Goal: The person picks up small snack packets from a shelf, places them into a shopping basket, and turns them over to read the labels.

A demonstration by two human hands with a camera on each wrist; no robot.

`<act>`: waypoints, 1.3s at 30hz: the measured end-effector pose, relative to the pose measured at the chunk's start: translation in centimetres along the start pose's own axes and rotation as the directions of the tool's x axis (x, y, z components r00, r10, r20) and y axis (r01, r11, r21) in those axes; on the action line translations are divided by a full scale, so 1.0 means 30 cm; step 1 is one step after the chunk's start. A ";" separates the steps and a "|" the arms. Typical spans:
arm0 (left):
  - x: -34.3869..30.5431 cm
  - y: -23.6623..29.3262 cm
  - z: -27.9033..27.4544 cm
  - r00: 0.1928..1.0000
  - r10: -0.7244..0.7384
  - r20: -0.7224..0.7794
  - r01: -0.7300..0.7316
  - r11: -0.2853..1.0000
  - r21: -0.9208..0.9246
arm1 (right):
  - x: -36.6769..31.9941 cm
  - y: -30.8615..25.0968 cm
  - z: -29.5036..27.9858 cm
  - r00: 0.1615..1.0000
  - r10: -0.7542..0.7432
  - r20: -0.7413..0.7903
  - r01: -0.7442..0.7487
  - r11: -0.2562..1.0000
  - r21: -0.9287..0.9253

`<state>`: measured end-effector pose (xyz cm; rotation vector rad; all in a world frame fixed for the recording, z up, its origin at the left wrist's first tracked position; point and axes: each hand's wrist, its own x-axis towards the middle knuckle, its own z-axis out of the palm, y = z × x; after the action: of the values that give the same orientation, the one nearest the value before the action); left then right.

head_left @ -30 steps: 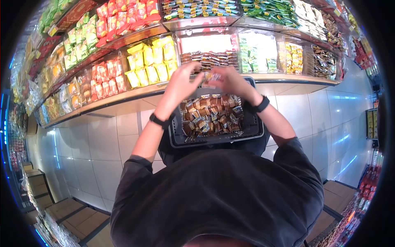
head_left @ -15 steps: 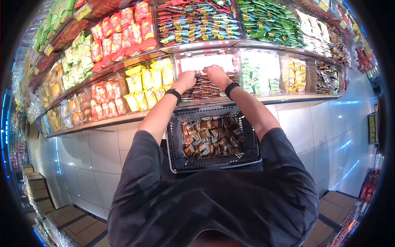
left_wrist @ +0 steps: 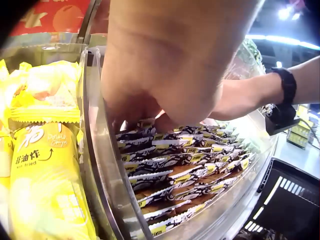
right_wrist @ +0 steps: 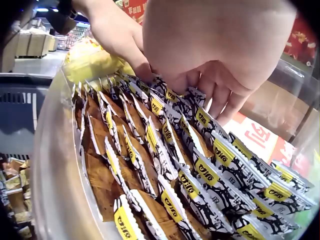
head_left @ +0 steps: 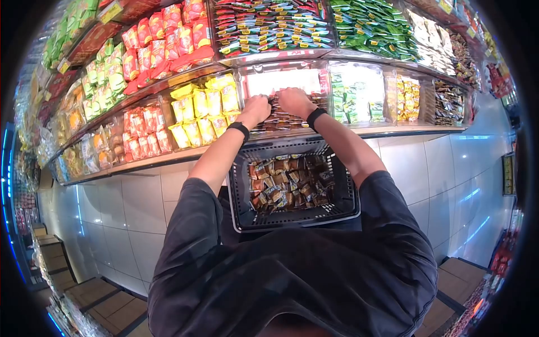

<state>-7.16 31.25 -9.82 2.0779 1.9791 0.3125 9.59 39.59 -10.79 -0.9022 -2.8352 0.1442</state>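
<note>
Two hands reach into one clear shelf bin (head_left: 314,84); the small packets (right_wrist: 165,150) in it stand on edge in close rows, too many to count; each has a black-and-white patterned wrapper with a yellow label and a brown panel; the right hand (right_wrist: 220,55) lays fairly straight fingers on the packet tops, pinching nothing; the left hand (left_wrist: 165,65) touches the packets with bent fingertips, whether gripping one I cannot tell; one dark basket (head_left: 241,216) below holds many more loose packets
</note>
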 end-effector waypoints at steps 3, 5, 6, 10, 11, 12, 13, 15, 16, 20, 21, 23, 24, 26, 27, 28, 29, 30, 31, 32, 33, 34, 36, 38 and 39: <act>0.004 0.000 0.000 0.997 -0.014 0.073 0.013 1.000 0.012 | -0.005 0.003 -0.036 0.996 -0.073 0.045 0.072 0.997 0.023; 0.012 -0.010 0.020 0.998 -0.005 0.069 0.002 0.999 0.039 | -0.009 -0.009 -0.053 0.996 -0.073 0.052 0.071 0.997 0.039; 0.015 -0.011 0.019 0.991 -0.020 0.131 0.016 0.999 0.031 | -0.012 -0.011 -0.057 0.996 -0.071 0.060 0.068 0.996 0.056; 0.026 -0.014 0.038 0.967 -0.075 0.242 0.061 0.996 0.063 | -0.015 -0.012 -0.065 0.989 -0.063 0.136 0.058 0.998 0.040; 0.040 -0.018 0.041 0.953 -0.109 0.284 0.090 0.993 0.081 | -0.019 -0.014 -0.062 0.987 -0.039 0.157 0.033 0.999 0.040; 0.043 -0.013 0.031 0.955 -0.107 0.277 0.086 0.993 0.085 | -0.019 -0.011 -0.058 0.984 -0.016 0.178 0.009 0.999 0.040; 0.035 -0.007 0.028 0.972 -0.097 0.214 0.087 0.995 0.054 | -0.013 0.000 -0.058 0.983 -0.035 0.182 0.020 0.997 0.081; 0.020 -0.004 0.006 0.992 -0.054 0.110 0.062 0.996 -0.069 | -0.005 0.019 -0.048 0.994 -0.088 -0.063 0.094 0.991 0.098; -0.002 0.006 -0.023 0.998 -0.037 0.057 0.046 0.988 -0.149 | -0.031 -0.022 -0.081 0.947 -0.126 -0.296 0.163 0.981 0.104; -0.214 0.048 -0.124 0.944 0.061 -0.326 -0.169 0.934 -0.314 | -0.240 -0.171 -0.297 0.832 0.060 -0.552 0.240 0.857 0.455; -0.324 0.090 -0.170 0.915 0.038 -0.403 -0.221 0.880 -0.419 | -0.334 -0.232 -0.293 0.878 0.118 -0.463 0.184 0.811 0.556; -0.548 0.157 -0.213 0.953 -0.101 -0.286 -0.103 0.779 -0.618 | -0.523 -0.336 -0.265 0.971 0.205 -0.122 -0.059 0.701 0.711; -0.645 0.168 -0.188 0.949 -0.071 -0.307 -0.138 0.782 -0.608 | -0.607 -0.354 -0.167 0.991 0.106 -0.081 -0.020 0.717 0.697; -0.824 0.212 -0.137 0.972 -0.121 -0.200 -0.078 0.639 -0.765 | -0.755 -0.346 0.144 0.990 0.036 0.136 -0.105 0.836 0.539; -0.904 0.228 -0.112 0.982 -0.144 -0.119 0.004 0.656 -0.755 | -0.803 -0.347 0.260 0.954 0.072 0.290 -0.219 0.829 0.514; -0.968 0.244 -0.085 0.985 -0.155 -0.072 0.045 0.637 -0.770 | -0.804 -0.368 0.282 0.956 0.073 0.285 -0.217 0.829 0.515; -1.020 0.246 -0.061 0.989 -0.147 0.002 0.095 0.629 -0.772 | -0.786 -0.399 0.296 0.897 0.128 0.423 -0.312 0.862 0.401; -1.065 0.262 -0.059 0.990 -0.135 0.028 0.110 0.650 -0.752 | -0.770 -0.422 0.320 0.816 0.190 0.546 -0.387 0.881 0.273; -1.097 0.269 -0.041 0.991 -0.136 0.015 0.101 0.655 -0.749 | -0.754 -0.409 0.438 0.844 0.120 0.522 -0.295 0.918 0.266; -1.122 0.277 -0.026 0.991 -0.134 0.002 0.091 0.660 -0.746 | -0.736 -0.424 0.472 0.851 0.118 0.512 -0.292 0.917 0.273; -1.141 0.299 -0.036 0.986 -0.161 0.033 0.130 0.640 -0.757 | -0.722 -0.445 0.489 0.854 0.140 0.502 -0.306 0.914 0.266; -1.153 0.313 -0.050 0.981 -0.186 0.060 0.164 0.621 -0.767 | -0.700 -0.459 0.517 0.858 0.163 0.487 -0.319 0.912 0.257; -1.177 0.317 -0.054 0.977 -0.202 0.066 0.182 0.634 -0.751 | -0.656 -0.501 0.557 0.786 0.241 0.570 -0.430 0.875 0.221; -1.199 0.319 -0.064 0.969 -0.236 0.077 0.215 0.637 -0.740 | -0.635 -0.513 0.581 0.743 0.244 0.624 -0.467 0.856 0.222; -1.209 0.312 -0.060 0.968 -0.242 0.072 0.215 0.638 -0.739 | -0.627 -0.515 0.585 0.745 0.242 0.622 -0.467 0.854 0.227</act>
<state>-0.80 -5.31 -4.34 1.2778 1.6739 0.9313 12.77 15.36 -28.21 -1.5134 -2.9001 1.1547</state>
